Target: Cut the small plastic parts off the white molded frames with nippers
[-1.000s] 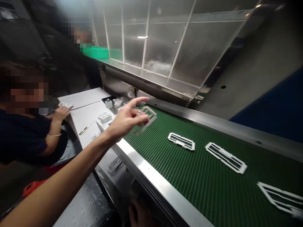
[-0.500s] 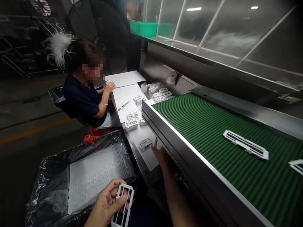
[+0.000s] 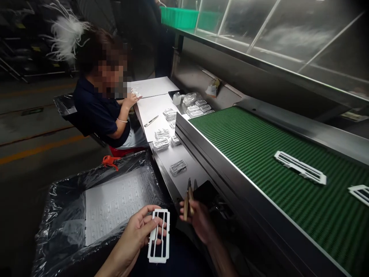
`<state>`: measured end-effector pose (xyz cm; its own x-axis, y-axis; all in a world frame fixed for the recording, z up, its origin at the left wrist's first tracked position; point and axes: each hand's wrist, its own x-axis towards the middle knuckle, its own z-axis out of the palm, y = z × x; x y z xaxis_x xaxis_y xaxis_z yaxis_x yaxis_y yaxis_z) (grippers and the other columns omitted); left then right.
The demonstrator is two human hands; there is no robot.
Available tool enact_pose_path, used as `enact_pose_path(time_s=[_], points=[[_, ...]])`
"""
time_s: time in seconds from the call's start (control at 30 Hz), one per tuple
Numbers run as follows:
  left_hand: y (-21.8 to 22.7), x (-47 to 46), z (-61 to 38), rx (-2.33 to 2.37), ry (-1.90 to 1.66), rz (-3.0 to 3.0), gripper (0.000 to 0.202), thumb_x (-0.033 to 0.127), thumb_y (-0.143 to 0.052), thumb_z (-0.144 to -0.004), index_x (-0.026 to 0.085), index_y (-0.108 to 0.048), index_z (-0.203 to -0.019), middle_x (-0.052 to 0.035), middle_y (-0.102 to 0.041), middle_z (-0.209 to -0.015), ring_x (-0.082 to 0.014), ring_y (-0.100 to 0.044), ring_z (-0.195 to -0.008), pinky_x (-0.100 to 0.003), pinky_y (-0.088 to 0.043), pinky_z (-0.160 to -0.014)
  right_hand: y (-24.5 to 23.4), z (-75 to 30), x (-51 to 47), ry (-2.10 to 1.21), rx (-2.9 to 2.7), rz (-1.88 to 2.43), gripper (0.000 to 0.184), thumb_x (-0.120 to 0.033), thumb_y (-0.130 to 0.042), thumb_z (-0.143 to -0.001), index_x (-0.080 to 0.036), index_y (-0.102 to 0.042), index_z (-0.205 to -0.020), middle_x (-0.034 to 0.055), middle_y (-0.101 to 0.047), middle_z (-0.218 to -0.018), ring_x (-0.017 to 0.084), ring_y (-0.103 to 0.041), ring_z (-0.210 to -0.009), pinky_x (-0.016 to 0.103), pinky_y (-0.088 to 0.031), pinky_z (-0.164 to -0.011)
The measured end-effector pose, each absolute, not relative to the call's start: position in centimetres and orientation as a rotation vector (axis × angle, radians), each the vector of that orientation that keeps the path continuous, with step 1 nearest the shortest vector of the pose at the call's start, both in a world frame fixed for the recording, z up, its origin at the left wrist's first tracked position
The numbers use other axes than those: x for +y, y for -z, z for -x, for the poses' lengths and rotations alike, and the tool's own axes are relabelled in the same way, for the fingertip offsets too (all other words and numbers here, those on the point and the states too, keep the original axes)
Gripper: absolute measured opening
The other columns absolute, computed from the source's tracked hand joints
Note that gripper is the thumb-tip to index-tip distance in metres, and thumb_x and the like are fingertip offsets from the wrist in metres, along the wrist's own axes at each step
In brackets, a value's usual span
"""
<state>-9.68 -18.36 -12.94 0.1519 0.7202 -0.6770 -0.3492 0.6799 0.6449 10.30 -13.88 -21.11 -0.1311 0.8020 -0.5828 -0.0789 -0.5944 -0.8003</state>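
My left hand (image 3: 135, 232) grips a white plastic frame part (image 3: 159, 241) with long slots, held upright near the bottom of the view. Just to its right, my right hand (image 3: 198, 220) is closed around a small pair of cutters (image 3: 188, 196) with tan handles, its tips pointing up. Both hands sit below the steel edge of a green conveyor belt (image 3: 230, 142). Two more white frame parts (image 3: 300, 167) lie on the belt, the second one (image 3: 359, 192) at the right edge.
A box lined with black plastic (image 3: 72, 200) holds a white sheet at the left. A seated person (image 3: 98, 104) works at a white table (image 3: 157, 111) carrying small stacks of parts, a knife and a little bottle. A green crate (image 3: 178, 17) stands at the back.
My left hand brought the white frame from the belt down toward my lap. My right hand left the table edge and now holds the cutters beside the frame. The view swung left.
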Motion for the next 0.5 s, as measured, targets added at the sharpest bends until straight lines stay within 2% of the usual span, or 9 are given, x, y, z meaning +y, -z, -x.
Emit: enact_pose_path(time_s=[0.03, 0.1, 0.17, 0.23, 0.37, 0.5], points=[[12.9, -18.1, 9.6, 1.195, -0.796, -0.376, 0.031, 0.031, -0.062, -0.084, 0.017, -0.053, -0.110, -0.0057, -0.067, -0.085, -0.0172, -0.061, -0.075, -0.028, -0.050, -0.065, 20.7, -10.3, -15.5, -1.829, -0.784, 1.442, 0.050, -0.054, -0.056, -0.075, -0.016, -0.057, -0.107, 0.0089, -0.064, -0.097, 0.022, -0.062, -0.087, 0.039, -0.051, -0.075], [13.0, -17.7, 9.5, 1.209, -0.840, -0.329, 0.029, 0.028, -0.064, -0.083, 0.016, -0.054, -0.107, -0.0058, -0.068, -0.084, -0.0174, -0.063, -0.074, -0.027, -0.052, -0.063, 19.5, -10.0, -17.9, -1.863, -0.768, 1.357, 0.037, -0.041, -0.055, -0.071, -0.017, -0.059, -0.099, 0.0049, -0.062, -0.085, 0.019, -0.059, -0.079, 0.033, -0.049, -0.073], [13.2, -17.3, 9.3, 1.212, -0.897, -0.240, 0.028, 0.024, -0.068, -0.081, 0.016, -0.055, -0.104, -0.0057, -0.069, -0.083, -0.0182, -0.065, -0.074, -0.027, -0.054, -0.063, 18.3, -9.6, -19.2, -1.848, -0.789, 1.317, 0.019, -0.026, -0.053, -0.068, -0.017, -0.058, -0.084, -0.0010, -0.052, -0.070, 0.012, -0.049, -0.064, 0.025, -0.042, -0.062], [13.5, -17.1, 8.9, 1.191, -0.938, -0.148, 0.026, 0.020, -0.068, -0.081, 0.016, -0.056, -0.102, -0.0065, -0.071, -0.087, -0.0189, -0.067, -0.077, -0.027, -0.056, -0.065, 17.1, -9.1, -19.5, -1.795, -0.836, 1.286, 0.011, -0.018, -0.052, -0.065, -0.018, -0.054, -0.076, -0.0031, -0.045, -0.067, 0.011, -0.040, -0.061, 0.023, -0.035, -0.057], [13.6, -17.8, 7.9, 1.107, -0.892, 0.093, 0.011, 0.005, -0.055, -0.086, 0.007, -0.059, -0.095, -0.0124, -0.072, -0.085, -0.0169, -0.070, -0.076, -0.024, -0.057, -0.070, 15.2, -8.3, -18.4, -1.660, -0.930, 1.201, 0.028, -0.021, -0.049, -0.066, -0.020, -0.056, -0.093, -0.0011, -0.049, -0.081, 0.012, -0.038, -0.066, 0.025, -0.031, -0.058], [13.3, -19.5, 6.7, 1.086, -0.813, 0.341, 0.018, -0.001, -0.044, -0.090, -0.002, -0.062, -0.093, -0.0132, -0.073, -0.074, -0.0115, -0.071, -0.068, -0.015, -0.057, -0.067, 14.0, -7.7, -17.2, -1.638, -1.188, 1.123, 0.035, -0.020, -0.044, -0.070, -0.020, -0.052, -0.104, -0.0040, -0.043, -0.070, 0.012, -0.035, -0.059, 0.025, -0.031, -0.055]])
